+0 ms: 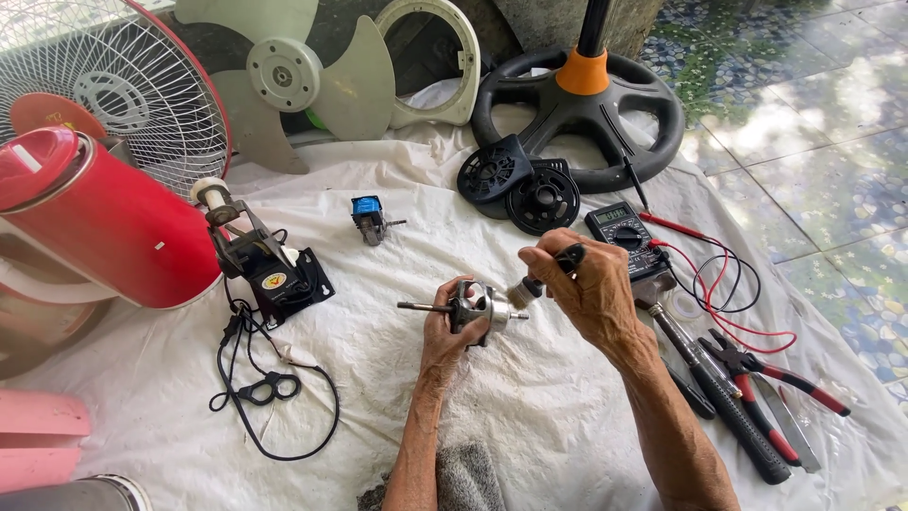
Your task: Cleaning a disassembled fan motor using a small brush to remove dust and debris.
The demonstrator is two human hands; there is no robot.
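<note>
Spread over a white cloth (530, 407): fan grille (113, 85) and red housing (104, 222) at upper left, pale fan blade (284, 76) at top, black fan base (577, 104) upper centre, multimeter (619, 232) with red leads right of centre, pliers (757, 378) at lower right. Nothing across the hands. At frame centre, left hand (449, 331) curled around a motor rotor (478, 305), shaft level. Right hand (586, 284) pinched on a small brush (539, 279), bristles touching the rotor. Both forearms rising from the bottom edge.
</note>
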